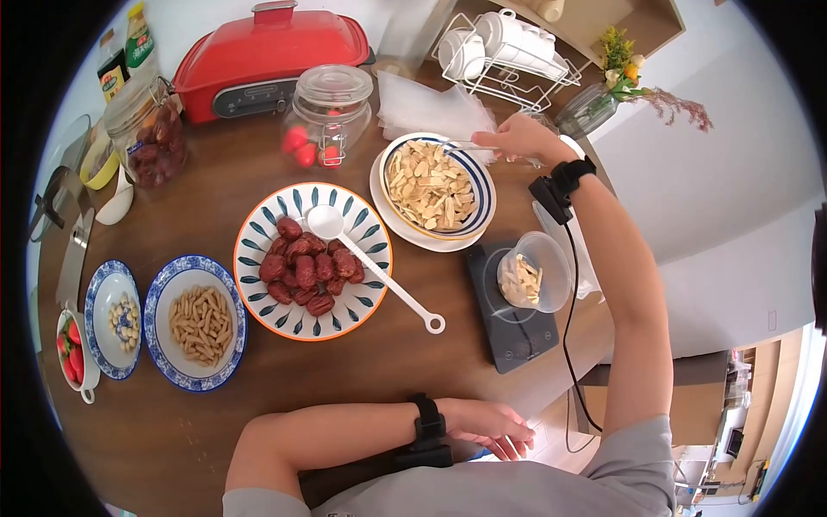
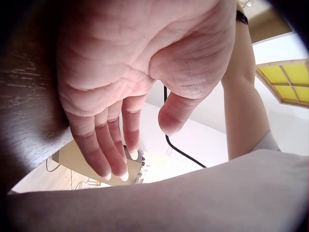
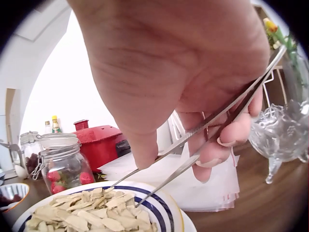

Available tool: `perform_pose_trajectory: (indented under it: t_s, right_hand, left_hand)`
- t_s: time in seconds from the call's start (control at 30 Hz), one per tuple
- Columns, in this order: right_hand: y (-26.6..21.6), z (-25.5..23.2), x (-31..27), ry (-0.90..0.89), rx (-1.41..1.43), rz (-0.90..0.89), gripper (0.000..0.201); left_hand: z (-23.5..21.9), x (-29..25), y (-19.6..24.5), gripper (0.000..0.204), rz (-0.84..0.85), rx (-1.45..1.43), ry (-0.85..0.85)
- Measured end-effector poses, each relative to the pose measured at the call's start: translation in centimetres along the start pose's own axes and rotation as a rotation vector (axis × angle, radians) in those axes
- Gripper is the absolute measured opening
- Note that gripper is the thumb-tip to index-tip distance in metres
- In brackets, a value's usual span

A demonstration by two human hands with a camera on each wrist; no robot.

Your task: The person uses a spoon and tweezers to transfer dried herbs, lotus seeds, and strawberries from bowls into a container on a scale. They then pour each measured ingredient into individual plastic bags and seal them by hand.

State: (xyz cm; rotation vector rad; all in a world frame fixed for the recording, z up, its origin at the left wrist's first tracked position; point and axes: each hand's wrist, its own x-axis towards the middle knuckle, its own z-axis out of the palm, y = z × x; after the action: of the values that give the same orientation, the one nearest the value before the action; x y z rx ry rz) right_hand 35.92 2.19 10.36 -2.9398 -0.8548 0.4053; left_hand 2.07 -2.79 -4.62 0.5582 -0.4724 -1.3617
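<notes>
My right hand (image 1: 521,140) pinches metal tweezers (image 3: 178,171) between thumb and fingers. Their two tips stand apart at the edge of a heap of pale dried root slices (image 1: 426,185). Those slices fill a blue-banded bowl (image 1: 484,181), set on a white plate (image 1: 376,194). Below it, a clear plastic cup (image 1: 558,267) with some pale slices inside stands on a black digital scale (image 1: 527,340). At the table's near edge, my left hand (image 1: 491,422) hangs relaxed with an empty palm, as the left wrist view shows.
A patterned plate of red dates (image 1: 303,263) carries a white spoon (image 1: 379,271). Bowls with other foods line the left. Behind are glass jars (image 1: 332,116), a red cooker (image 1: 276,52), plastic bags (image 1: 431,103) and a cup rack (image 1: 508,69). A black cable (image 1: 568,345) trails from my right wrist.
</notes>
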Motion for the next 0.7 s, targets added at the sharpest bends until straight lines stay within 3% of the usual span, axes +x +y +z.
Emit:
perform_pose_trajectory:
  t_s: [0.27,0.5,0.7]
  right_hand:
    - [-1.9,0.6,1.3,-0.165,0.254,-0.074,0.061]
    - [-2.6,1.6,2.5,-0.160,0.182,-0.075,0.062]
    - [-3.0,2.1,1.8,-0.150,0.289,-0.101,0.061]
  left_hand:
    - [-0.1,0.3,-0.3,0.046,0.004,-0.002,0.002]
    - [-0.1,0.4,-0.3,0.044,0.004,-0.005,0.000]
    - [-0.1,0.4,-0.4,0.044,0.005,0.001,0.001]
